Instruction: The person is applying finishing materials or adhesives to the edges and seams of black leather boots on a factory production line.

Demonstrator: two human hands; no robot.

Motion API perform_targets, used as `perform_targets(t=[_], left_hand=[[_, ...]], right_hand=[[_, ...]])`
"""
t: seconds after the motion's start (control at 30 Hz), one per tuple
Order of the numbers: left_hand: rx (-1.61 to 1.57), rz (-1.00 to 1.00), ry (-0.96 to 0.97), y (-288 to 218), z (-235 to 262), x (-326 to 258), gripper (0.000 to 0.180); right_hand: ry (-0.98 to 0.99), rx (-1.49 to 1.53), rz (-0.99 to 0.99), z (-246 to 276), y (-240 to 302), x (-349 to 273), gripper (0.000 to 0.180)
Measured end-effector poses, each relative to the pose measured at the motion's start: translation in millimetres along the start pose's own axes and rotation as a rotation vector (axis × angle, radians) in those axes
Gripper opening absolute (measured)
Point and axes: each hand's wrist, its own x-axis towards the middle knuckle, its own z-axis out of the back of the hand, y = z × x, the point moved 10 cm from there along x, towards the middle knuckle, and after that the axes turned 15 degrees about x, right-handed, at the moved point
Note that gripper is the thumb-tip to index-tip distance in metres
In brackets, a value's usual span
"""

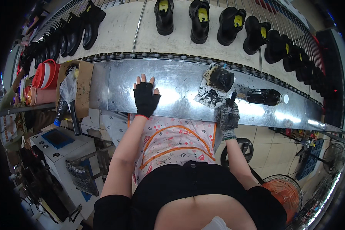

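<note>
My left hand (146,96), in a black fingerless glove, lies flat on the metal bench top (119,84) with its fingers spread and nothing in it. My right hand (228,117) wears a grey knitted glove stained black. Its fingers are closed around a short, dark, stick-like tool (232,99) whose end points away from me; its exact kind is unclear. Just beyond that hand lies a black-smeared paper sheet (207,97), and on it rests a blackened, lumpy block (221,78). To the right, a clear bottle of dark liquid (262,97) with a white cap lies on its side.
Black shoes (199,21) with yellow insides line the conveyor (142,44) beyond the bench, and black boots (92,25) stand farther left. A cardboard box (84,86) with brushes and a red container (46,76) sit at the left. An orange fan (283,191) stands low right.
</note>
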Motion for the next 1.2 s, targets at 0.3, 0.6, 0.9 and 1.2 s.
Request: perform_targets(t=[0.3, 0.6, 0.9, 1.2], left_hand=[[-0.024, 0.001, -0.013, 3.4, 0.5, -2.5, 0.05], [-0.077, -0.009, 0.0, 8.3, 0.4, 0.7, 0.051], [-0.153, 0.009, 0.014, 0.3, 2.5, 1.8, 0.051], [-0.34, 0.119, -0.088, 7.9, 3.5, 8.4, 0.056]], right_hand=[[-0.049, -0.147, 0.079, -3.2, 15.7, -0.6, 0.029], [-0.066, -0.227, 0.166, -14.8, 43.6, -6.2, 0.036], [-0.113, -0.464, 0.051, -3.1, 42.9, 1.4, 0.038], [-0.148, -0.528, 0.203, -7.7, 66.0, -2.6, 0.031]])
